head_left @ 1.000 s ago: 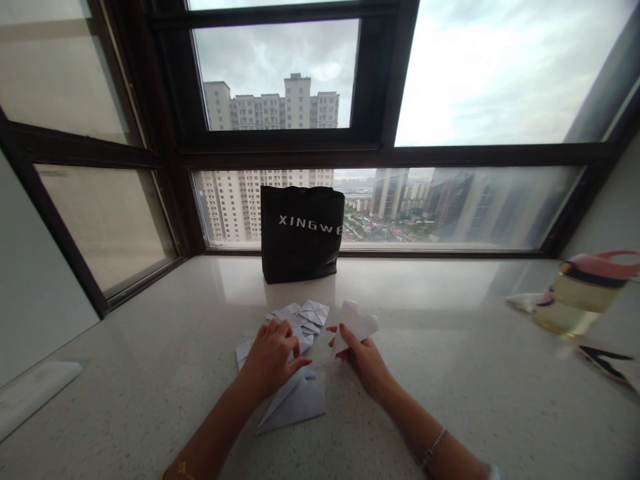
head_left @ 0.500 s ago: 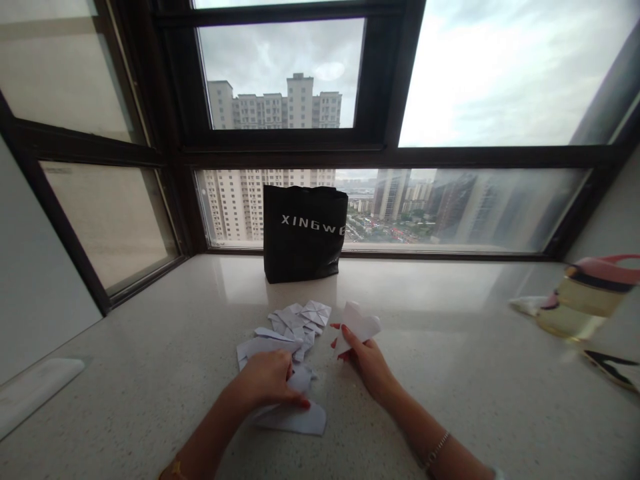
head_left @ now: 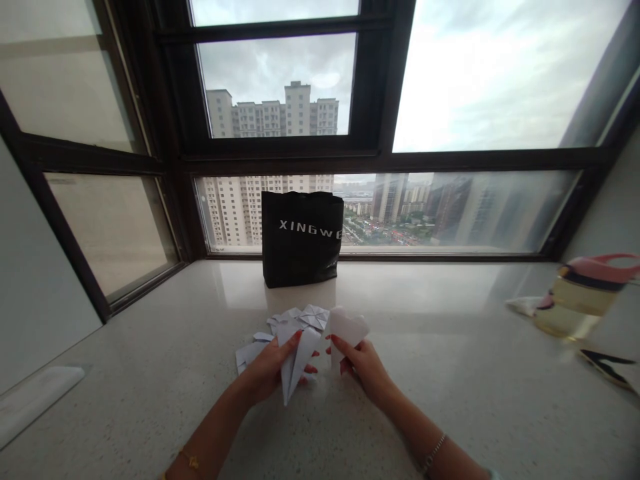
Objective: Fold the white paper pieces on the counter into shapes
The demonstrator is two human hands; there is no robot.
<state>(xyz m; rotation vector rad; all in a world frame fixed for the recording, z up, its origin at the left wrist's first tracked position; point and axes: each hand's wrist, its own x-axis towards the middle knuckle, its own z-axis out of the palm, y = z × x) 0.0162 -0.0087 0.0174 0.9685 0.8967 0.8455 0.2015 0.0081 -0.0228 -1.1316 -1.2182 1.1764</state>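
Pinches a pointed paper plane (head_left: 296,365) between thumb and fingers of the left hand (head_left: 269,365), and a paper heart (head_left: 349,327) likewise in the right hand (head_left: 364,365), just beside. Beyond the left fingers, has folded papers (head_left: 314,317) piled on the speckled countertop (head_left: 440,393), partly hidden by hand and plane. Past those, faces a black XINGWE bag (head_left: 302,257), blocking part of the window (head_left: 460,213). Well right of the fingers, has a pink-lidded water bottle (head_left: 575,303) near a flat black-tan object (head_left: 603,365), unclear.
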